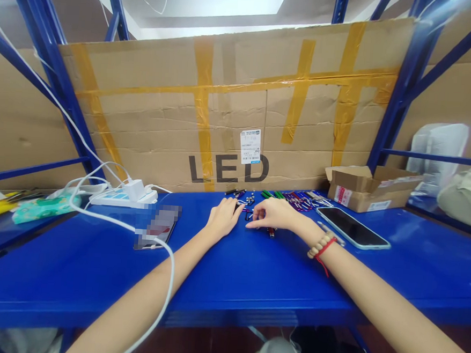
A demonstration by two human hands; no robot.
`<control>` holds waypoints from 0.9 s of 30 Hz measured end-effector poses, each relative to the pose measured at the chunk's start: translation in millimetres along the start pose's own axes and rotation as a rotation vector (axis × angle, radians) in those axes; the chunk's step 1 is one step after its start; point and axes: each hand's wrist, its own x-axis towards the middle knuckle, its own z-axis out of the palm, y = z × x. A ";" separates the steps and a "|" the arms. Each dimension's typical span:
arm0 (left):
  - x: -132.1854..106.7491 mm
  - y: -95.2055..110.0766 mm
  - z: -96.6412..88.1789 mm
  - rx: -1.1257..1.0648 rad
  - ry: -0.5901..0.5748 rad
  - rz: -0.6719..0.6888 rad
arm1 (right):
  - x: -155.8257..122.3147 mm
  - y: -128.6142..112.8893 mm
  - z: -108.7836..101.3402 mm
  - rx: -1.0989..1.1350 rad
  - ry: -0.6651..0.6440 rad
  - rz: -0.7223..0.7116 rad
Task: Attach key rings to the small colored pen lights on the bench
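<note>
My left hand rests on the blue shelf with fingers curled, its fingertips pinching a small purple part with a metal ring. My right hand, with a bead bracelet and red string at the wrist, meets it from the right and pinches the same small part. A red pen-like piece lies under the right hand. Behind the hands lies a row of small green, purple and red keychain-like pieces with metal rings.
A phone lies screen-up to the right, a second phone on a white cable to the left. A power strip sits back left, an open cardboard box back right. A taped cardboard sheet marked LED closes the back.
</note>
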 end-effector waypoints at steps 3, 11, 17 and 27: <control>1.0 -2.6 3.2 0.008 0.012 0.012 | -0.4 1.4 -0.7 0.046 -0.123 0.026; 0.2 -4.5 5.0 0.013 0.022 0.027 | 3.2 0.5 10.1 0.175 -0.109 -0.028; 0.9 -5.5 6.8 0.018 0.025 0.035 | 4.8 0.8 17.6 0.187 -0.042 -0.067; 1.2 -5.3 6.8 0.026 0.030 0.044 | 2.0 -11.8 16.6 0.132 -0.023 -0.080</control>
